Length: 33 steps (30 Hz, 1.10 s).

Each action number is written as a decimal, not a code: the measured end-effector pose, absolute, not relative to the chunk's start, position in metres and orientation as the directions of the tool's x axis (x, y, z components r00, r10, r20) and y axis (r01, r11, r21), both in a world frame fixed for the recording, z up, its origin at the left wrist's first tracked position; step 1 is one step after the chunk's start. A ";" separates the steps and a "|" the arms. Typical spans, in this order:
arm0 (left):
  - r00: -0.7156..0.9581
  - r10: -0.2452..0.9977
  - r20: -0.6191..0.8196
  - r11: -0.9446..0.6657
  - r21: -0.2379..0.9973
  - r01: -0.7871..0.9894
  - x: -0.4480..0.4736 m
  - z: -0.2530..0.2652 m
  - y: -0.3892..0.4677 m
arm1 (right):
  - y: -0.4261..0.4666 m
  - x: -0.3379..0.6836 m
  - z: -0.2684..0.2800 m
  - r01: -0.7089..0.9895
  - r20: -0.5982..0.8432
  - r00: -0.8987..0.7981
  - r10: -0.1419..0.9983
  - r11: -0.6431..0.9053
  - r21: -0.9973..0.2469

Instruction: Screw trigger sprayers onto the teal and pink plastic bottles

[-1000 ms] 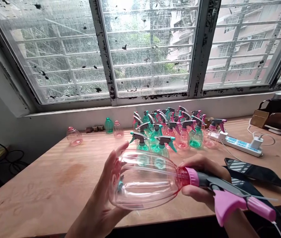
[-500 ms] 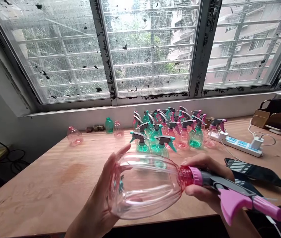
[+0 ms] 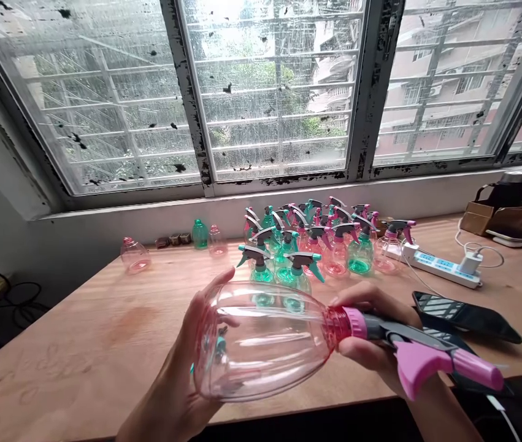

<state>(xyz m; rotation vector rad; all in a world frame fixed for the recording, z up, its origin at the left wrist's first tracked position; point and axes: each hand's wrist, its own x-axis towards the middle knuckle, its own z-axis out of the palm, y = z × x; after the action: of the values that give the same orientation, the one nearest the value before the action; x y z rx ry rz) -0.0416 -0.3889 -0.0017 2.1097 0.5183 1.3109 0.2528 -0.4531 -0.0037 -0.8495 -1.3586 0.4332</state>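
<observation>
A clear pink spray bottle [image 3: 265,344] lies sideways in the air above the table's near edge, its base to the left. My left hand [image 3: 187,362] is wrapped round the base, with some fingers seen through the plastic. At the neck, my right hand [image 3: 380,325] grips near the pink collar [image 3: 355,322], thumb in front and fingers behind. The grey and pink trigger head [image 3: 430,353] is on the bottle and points right, past my right hand. No liquid shows inside the bottle.
Several pink and green spray bottles [image 3: 359,255] stand grouped at the back. Headless bottles [image 3: 200,234] stand farther left by the wall. On the right are a power strip [image 3: 445,268], a phone [image 3: 465,314] with a cable, and a brown box [image 3: 481,218]. Windows rise behind the wooden table [image 3: 81,350].
The bottle and both hands have shifted slightly left in view, and the trigger head has turned a little. The whole scene has also slid slightly left. Both hands keep their hold.
</observation>
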 end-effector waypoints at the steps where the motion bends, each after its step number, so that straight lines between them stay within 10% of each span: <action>1: 0.450 0.591 0.669 -0.758 0.652 0.027 -0.042 -0.002 -0.389 | -0.452 0.254 -0.004 0.170 0.652 0.189 0.734 0.629 -0.758; 33: 0.467 0.596 0.653 -0.766 0.637 0.087 -0.038 0.007 -0.395 | -0.445 0.260 -0.004 0.121 0.686 0.046 0.726 0.678 -0.726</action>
<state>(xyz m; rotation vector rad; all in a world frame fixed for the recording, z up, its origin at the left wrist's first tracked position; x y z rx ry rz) -0.0383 -0.3955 0.0074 2.1905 0.5669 1.2710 0.2605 -0.4454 -0.0044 -0.7419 -1.4784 0.5335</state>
